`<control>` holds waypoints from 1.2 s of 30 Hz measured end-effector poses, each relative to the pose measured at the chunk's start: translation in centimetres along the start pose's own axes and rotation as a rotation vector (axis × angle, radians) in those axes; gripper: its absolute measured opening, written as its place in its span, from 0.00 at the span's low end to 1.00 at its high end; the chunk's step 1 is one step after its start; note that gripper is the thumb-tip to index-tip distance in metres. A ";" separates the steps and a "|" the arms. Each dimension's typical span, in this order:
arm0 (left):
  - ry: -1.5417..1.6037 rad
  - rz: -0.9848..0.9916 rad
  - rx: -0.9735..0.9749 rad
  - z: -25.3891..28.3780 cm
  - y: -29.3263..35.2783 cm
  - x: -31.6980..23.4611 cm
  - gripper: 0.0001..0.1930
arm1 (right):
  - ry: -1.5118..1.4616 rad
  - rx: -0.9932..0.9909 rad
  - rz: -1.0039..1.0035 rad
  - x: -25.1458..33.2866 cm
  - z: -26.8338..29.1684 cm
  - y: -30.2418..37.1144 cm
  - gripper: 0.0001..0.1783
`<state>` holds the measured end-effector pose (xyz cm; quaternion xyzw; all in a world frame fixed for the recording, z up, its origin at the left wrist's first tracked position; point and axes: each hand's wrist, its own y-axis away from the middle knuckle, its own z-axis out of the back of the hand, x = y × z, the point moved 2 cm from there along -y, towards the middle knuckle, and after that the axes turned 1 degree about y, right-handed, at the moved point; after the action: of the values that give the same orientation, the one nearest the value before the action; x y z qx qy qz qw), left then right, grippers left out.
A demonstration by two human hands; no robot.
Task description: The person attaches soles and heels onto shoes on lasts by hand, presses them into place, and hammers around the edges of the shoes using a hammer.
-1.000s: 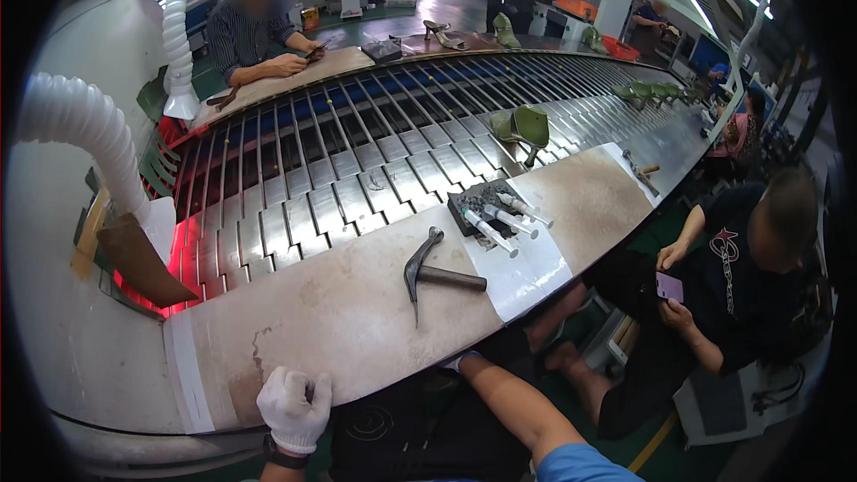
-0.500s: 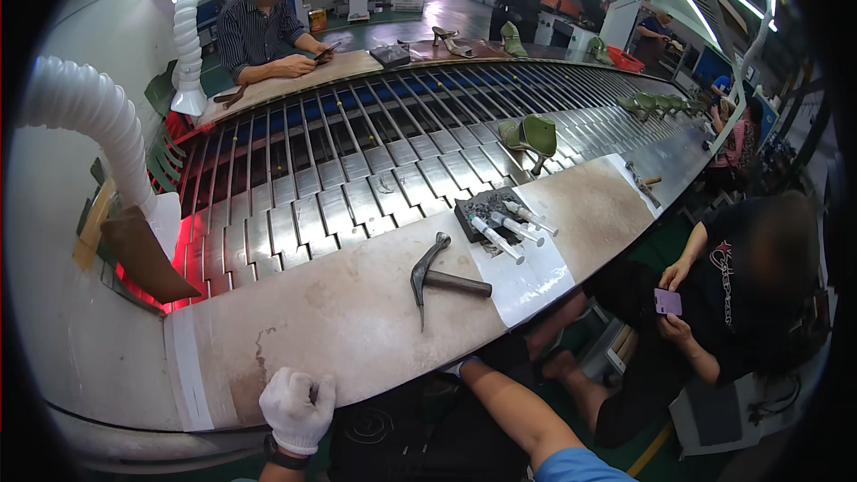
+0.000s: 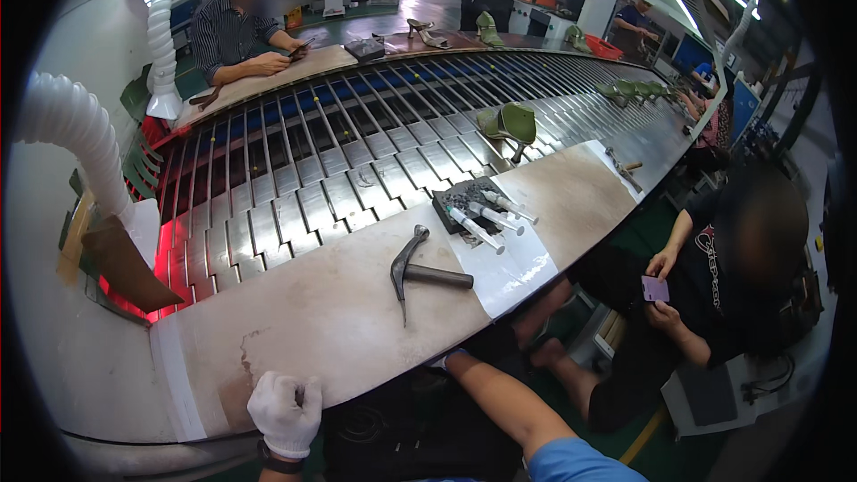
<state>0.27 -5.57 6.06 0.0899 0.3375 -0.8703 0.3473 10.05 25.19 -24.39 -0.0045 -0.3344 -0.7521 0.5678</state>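
My left hand (image 3: pixel 284 415) wears a white knitted glove and rests loosely fisted on the near edge of the work board (image 3: pixel 348 335). No object shows in its curled fingers. My right hand (image 3: pixel 442 361) is mostly hidden at the board's edge, below my bare forearm; only a bit of white shows, and its fingers cannot be seen. A shoemaker's hammer (image 3: pixel 437 277) with a long curved, pointed head lies on the board, apart from both hands. Farther right, three syringes (image 3: pixel 482 230) rest with their tips on a dark block (image 3: pixel 453 205), beside a white sheet (image 3: pixel 527 277).
Beyond the board runs a slatted metal conveyor (image 3: pixel 357 187) carrying green heeled shoes (image 3: pixel 516 123). White ribbed hoses (image 3: pixel 76 134) hang at left. One seated person (image 3: pixel 723 303) at right holds a phone (image 3: pixel 655 289); another (image 3: pixel 237 36) sits across. A second hammer (image 3: pixel 625 167) lies farther along.
The whole view has shifted slightly, so the objects sit a little farther left. Both hands keep their places at the board, and the hammer and syringes have not been moved.
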 end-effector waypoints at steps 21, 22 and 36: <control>0.020 -0.016 0.000 -0.5 0.2 1.0 0.18 | 0.061 0.058 -0.036 0.0 -0.5 -0.4 0.42; 0.020 -0.012 -0.001 -0.4 0.3 1.1 0.18 | 0.078 0.088 -0.038 0.4 -0.3 -0.3 0.42; 0.459 0.250 0.047 1.8 1.3 1.5 0.14 | -0.101 -0.067 0.013 1.8 -1.5 0.8 0.42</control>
<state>0.12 -8.23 6.15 0.3338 0.3736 -0.7851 0.3642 10.64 22.79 -24.52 -0.0636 -0.3372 -0.7582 0.5545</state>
